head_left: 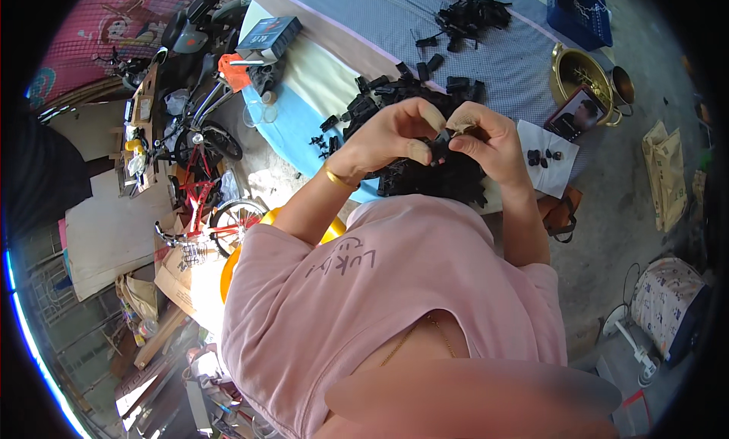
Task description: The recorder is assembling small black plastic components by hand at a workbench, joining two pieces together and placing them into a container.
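Both hands meet over a heap of black plastic parts (pixel 429 177) at the near side of the cloth-covered table. My left hand (pixel 387 135) is curved, its thumb and index finger apart, with tan covers on the fingertips and no part plainly between them. Close beside it, my right hand (pixel 490 139) has its thumb and index finger brought together on a small dark piece (pixel 440 146), mostly hidden by the fingers and merging with the heap below. A tan cover also wraps the right index fingertip.
Another black pile (pixel 474 18) lies farther back. To the right are a white sheet (pixel 548 169) with several dark pieces, a phone (pixel 577 116), a brass pot (pixel 569 67) and a blue basket (pixel 579 18). A dark blue box (pixel 272 37) sits far left; bicycles (pixel 201 135) stand beyond.
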Available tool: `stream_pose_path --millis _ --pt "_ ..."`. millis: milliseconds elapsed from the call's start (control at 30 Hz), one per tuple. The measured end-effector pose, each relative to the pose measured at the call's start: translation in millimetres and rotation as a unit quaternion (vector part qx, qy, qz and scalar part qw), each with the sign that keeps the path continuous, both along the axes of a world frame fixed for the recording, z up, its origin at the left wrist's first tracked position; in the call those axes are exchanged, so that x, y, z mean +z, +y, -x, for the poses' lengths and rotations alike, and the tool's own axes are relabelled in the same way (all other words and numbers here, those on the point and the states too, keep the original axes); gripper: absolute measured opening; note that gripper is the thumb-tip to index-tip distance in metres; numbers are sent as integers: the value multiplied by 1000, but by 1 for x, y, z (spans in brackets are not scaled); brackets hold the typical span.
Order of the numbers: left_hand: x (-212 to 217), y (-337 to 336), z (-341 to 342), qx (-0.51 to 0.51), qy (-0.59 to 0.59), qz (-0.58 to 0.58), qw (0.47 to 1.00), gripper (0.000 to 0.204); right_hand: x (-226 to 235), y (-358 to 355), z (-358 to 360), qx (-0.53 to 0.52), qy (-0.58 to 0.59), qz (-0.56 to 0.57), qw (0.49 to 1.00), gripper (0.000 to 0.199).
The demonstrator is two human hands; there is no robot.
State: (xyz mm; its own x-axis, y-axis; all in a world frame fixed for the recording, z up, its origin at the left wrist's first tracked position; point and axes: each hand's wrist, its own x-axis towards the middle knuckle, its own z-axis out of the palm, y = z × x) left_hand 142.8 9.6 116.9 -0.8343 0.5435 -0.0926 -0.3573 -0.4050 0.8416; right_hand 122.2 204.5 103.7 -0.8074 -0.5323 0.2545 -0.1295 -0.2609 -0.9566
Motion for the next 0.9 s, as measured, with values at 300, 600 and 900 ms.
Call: stream_pose_path --millis 300,600,900 --pt "-14 2 -4 97 37 109 989 18 -10 -19 -11 -122 -59 -37 990 12" --pt "-11 11 -10 221 146 251 931 30 -2 -20 -15 -140 12 -134 981 14" --pt "-19 14 -10 258 223 274 899 25 -5 -23 -12 -134 -12 -148 980 15"
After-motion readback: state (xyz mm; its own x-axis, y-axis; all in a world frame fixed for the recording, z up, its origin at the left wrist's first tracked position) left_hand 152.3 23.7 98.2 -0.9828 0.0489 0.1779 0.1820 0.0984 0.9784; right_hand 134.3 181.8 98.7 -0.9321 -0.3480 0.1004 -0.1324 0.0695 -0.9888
